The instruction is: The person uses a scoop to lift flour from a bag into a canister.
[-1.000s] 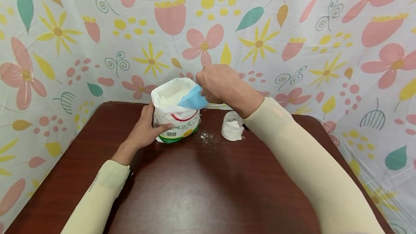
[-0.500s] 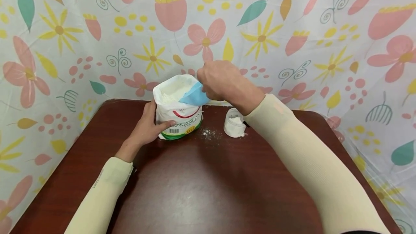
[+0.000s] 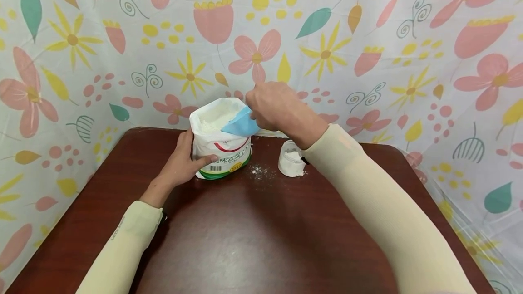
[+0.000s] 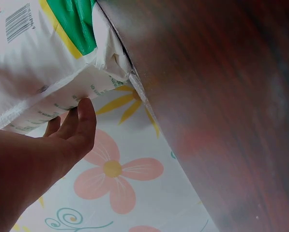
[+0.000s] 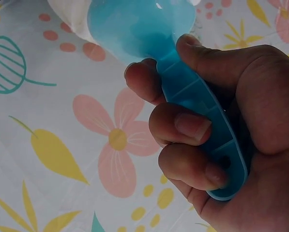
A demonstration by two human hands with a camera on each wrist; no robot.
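Note:
A white bag of powder (image 3: 229,142), printed in green and red, stands with its mouth wide on the table. My left hand (image 3: 180,162) holds its left side, thumb across the front; in the left wrist view the other fingers (image 4: 87,118) lie against another face of the bag (image 4: 33,67). My right hand (image 3: 278,105) grips a blue scoop (image 3: 242,124), whose tip dips into the bag over the right rim. Curled fingers and thumb wrap the scoop's ribbed handle (image 5: 185,89) in the right wrist view. How much powder the scoop holds is hidden.
A small clear jar (image 3: 291,164), partly filled with white powder, stands right of the bag, below the right wrist. Spilled powder (image 3: 261,173) lies between them. The brown table's (image 3: 245,230) back edge meets a flowered curtain (image 3: 347,8).
The scoop and right hand have shifted slightly left at the bag's mouth. The head view tilted briefly and returned. The left hand keeps its hold on the bag.

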